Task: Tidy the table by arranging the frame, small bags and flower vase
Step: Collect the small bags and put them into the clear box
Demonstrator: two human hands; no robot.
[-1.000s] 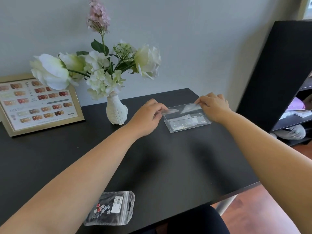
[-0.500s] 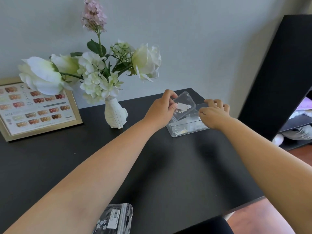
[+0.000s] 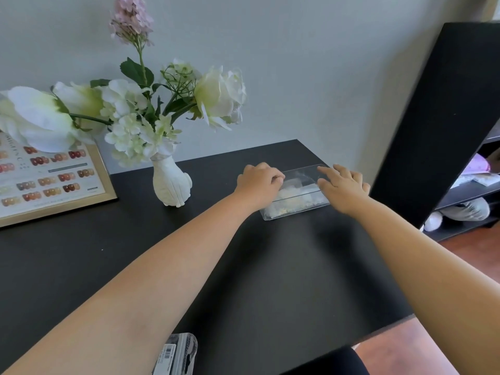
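Both hands are out over the far right part of the black table (image 3: 243, 266), meeting at a clear plastic box (image 3: 297, 201) that sits flat on the tabletop. The left hand (image 3: 258, 185) is at the box's left end, fingers curled down into the open top, fingertips touching a small clear bag (image 3: 290, 189) lying inside among other pale packets. Whether those fingers actually pinch the bag or merely press on it, I cannot tell; the knuckles hide the contact. The right hand (image 3: 342, 186) is at the box's right end, fingers spread and loosely extended over the rim, palm down, with nothing held in it.

Over to the left, the white flower vase (image 3: 171, 182) stands upright, well apart from the box, its white blooms and one pink stem fanning out above. Further left, the gold-edged frame (image 3: 58, 182) with rows of colour swatches leans back against the wall, partly covered by a big white flower. Down at the near edge, another small bag (image 3: 177, 354), with a barcode label, lies flat on the table just beside the left forearm, far from either hand.
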